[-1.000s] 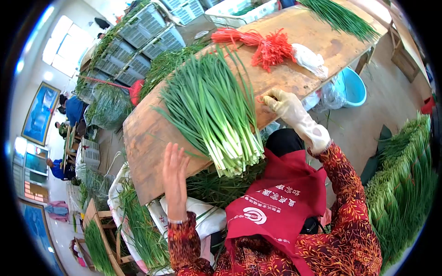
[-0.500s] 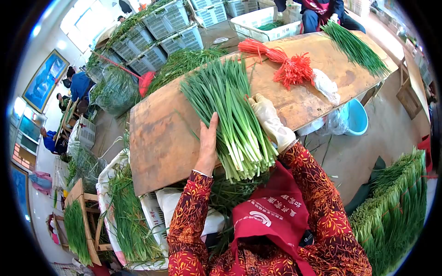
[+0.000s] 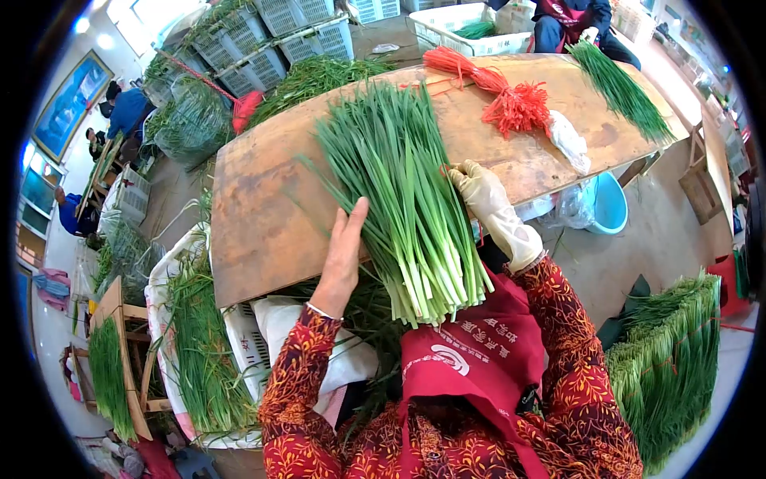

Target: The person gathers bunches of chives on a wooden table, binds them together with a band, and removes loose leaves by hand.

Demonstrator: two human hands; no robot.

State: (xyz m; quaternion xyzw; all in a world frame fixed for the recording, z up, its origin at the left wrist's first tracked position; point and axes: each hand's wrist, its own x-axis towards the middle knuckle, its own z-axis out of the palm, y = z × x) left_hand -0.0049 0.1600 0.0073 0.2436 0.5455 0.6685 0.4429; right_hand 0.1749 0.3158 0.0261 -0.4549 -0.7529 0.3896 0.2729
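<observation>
A thick bunch of Chinese chives (image 3: 399, 176) lies on the wooden board (image 3: 263, 231), its pale cut ends jutting over the near edge toward me. Along its left side is my bare left hand (image 3: 345, 247), fingers stretched out and slightly apart from the stalks. My right hand (image 3: 491, 203), in a cream rubber glove, is at the bunch's right side. Its fingertips are pinched at a bit of red tie (image 3: 444, 169) that shows at the edge of the leaves. Most of the tie is hidden by the bunch.
Red ties (image 3: 515, 108) and a white cloth-like bundle (image 3: 568, 144) lie on the board, with more chives (image 3: 622, 92) at its far right. A blue basin (image 3: 610, 203) stands below. Stacked chives (image 3: 666, 375) are at right, crates (image 3: 295, 32) behind. A person (image 3: 574, 24) sits opposite.
My left hand has come away from the bunch toward the left and down. My right hand stays at the bunch's right side. The view has shifted slightly.
</observation>
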